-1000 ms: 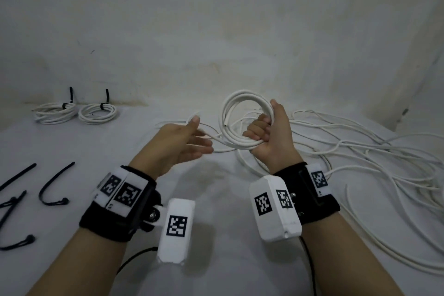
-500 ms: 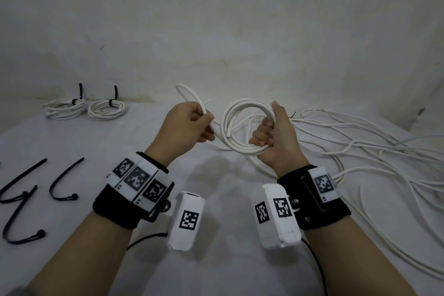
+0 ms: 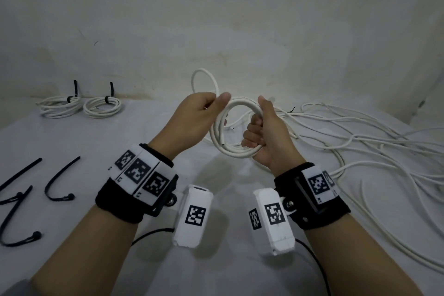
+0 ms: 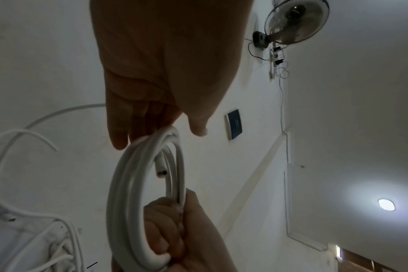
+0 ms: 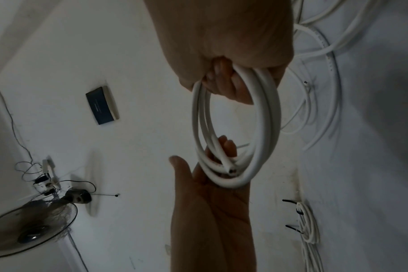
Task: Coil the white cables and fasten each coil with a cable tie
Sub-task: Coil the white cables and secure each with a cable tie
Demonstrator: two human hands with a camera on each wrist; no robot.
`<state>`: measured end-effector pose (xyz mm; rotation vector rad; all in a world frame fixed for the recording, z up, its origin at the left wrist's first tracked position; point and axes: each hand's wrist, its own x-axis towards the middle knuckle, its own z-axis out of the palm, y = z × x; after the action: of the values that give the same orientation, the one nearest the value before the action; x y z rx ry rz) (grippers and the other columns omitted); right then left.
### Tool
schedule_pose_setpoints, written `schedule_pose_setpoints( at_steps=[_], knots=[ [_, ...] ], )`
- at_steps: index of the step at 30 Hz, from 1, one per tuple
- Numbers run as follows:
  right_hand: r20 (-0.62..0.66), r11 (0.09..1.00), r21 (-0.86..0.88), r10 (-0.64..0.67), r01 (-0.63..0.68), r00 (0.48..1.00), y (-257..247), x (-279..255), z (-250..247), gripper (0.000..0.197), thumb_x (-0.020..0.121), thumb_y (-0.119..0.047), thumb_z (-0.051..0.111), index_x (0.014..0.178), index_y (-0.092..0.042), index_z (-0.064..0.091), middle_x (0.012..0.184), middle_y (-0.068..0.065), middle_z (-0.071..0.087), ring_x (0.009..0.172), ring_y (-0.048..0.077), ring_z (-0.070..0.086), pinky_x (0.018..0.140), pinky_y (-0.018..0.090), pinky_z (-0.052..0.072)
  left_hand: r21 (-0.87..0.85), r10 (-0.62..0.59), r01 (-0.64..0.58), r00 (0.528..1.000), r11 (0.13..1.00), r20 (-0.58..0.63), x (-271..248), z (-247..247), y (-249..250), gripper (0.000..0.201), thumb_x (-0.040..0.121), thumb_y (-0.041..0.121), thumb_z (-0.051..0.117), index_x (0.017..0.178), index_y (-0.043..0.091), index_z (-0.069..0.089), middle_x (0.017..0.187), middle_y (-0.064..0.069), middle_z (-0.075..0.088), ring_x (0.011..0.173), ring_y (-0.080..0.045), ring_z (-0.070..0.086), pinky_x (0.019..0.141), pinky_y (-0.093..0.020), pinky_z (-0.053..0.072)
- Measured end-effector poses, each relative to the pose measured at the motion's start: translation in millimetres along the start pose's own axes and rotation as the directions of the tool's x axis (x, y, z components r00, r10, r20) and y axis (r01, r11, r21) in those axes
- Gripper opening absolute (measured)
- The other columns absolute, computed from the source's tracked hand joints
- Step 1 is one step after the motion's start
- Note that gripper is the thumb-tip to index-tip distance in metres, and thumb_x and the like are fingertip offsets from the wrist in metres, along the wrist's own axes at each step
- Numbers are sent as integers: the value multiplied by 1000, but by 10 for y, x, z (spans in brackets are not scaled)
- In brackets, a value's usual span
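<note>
The right hand [image 3: 269, 137] holds a partly wound white coil [image 3: 236, 127] upright above the bench [image 3: 120, 132], its fingers [image 3: 251, 133] clenched through the ring. The left hand [image 3: 199, 115] pinches the free strand [image 3: 204, 79] at the coil's upper left between thumb and fingers; the strand loops upward behind it. Loose white cable [image 3: 360, 142] sprawls on the bench at right. Two tied coils [image 3: 79, 104] lie at far left, near the wall. Black cable ties [image 3: 57, 180] lie at the near left.
</note>
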<state>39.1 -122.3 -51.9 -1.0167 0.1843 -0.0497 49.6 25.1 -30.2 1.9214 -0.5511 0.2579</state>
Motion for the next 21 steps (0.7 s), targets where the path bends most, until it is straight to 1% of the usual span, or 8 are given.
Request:
schedule_pose_setpoints(
  at_steps=[3, 7, 11, 13, 16, 18, 20, 21],
  knots=[
    [35, 997, -68, -30, 32, 999, 1, -35, 33, 51, 93, -47, 49, 56, -17, 31, 44, -5, 18, 35, 10, 17, 36, 21, 19, 30, -9, 8, 999, 1000, 42, 52, 1, 80, 39, 93, 38, 52, 93, 1, 64, 72, -5, 66, 59, -11, 66, 59, -21, 53],
    [84, 989, -129, -55, 66, 995, 4, -84, 71, 52, 93, -47, 48, 55, -17, 30, 45, -3, 18, 37, 11, 17, 41, 23, 20, 11, -35, 34, 993, 999, 116, 119, 26, 116, 49, 94, 38, 52, 91, -10, 61, 61, -9, 53, 49, -16, 53, 55, -28, 49],
    [116, 976, -164, -128, 146, 985, 11, -130, 115, 50, 95, -47, 46, 59, -13, 41, 43, -3, 27, 36, 10, 26, 42, 23, 27, -31, -52, 52, 999, 998, -13, 140, 81, 102, 45, 87, 43, 61, 88, -3, 64, 42, 11, 45, 39, -7, 42, 42, -22, 40],
    [134, 933, -257, -224, 252, 965, 28, -145, 126, 45, 97, -45, 44, 75, -8, 53, 49, -1, 37, 40, 11, 34, 45, 25, 32, -6, -29, 29, 999, 1000, -32, 133, 76, 78, 40, 85, 42, 64, 80, 2, 63, 37, 13, 44, 36, -3, 41, 42, -22, 38],
    [230, 743, -443, -446, 501, 865, 27, -135, 106, 24, 100, -32, 43, 112, -14, 53, 88, 3, 56, 63, 5, 58, 60, 20, 46, 66, 17, -17, 1000, 998, -7, 85, 39, 49, 33, 84, 41, 65, 71, 12, 61, 38, 15, 45, 37, 0, 41, 44, -17, 36],
    [373, 541, -525, -548, 657, 749, -4, -125, 61, 28, 102, -28, 38, 128, -27, 48, 123, 2, 45, 98, -9, 53, 85, 16, 47, 91, 42, -44, 999, 995, 18, 41, 11, 16, 37, 84, 41, 65, 74, 5, 64, 40, 14, 46, 38, 0, 40, 43, -16, 34],
    [536, 255, -604, -572, 755, 621, -37, -113, 9, 31, 99, -32, 36, 124, -34, 53, 147, -7, 27, 130, 5, 31, 110, 18, 24, 109, 72, -78, 996, 991, 53, -20, -12, -3, 39, 84, 39, 65, 78, 0, 65, 47, 11, 49, 41, 0, 41, 43, -14, 32],
    [597, 122, -621, -567, 775, 567, -52, -114, -7, 30, 98, -34, 36, 118, -35, 58, 151, -11, 23, 138, 12, 19, 112, 16, 11, 115, 89, -96, 994, 989, 66, -48, -22, -9, 35, 85, 37, 65, 75, 3, 65, 50, 10, 52, 43, 1, 43, 45, -12, 32]
  ],
)
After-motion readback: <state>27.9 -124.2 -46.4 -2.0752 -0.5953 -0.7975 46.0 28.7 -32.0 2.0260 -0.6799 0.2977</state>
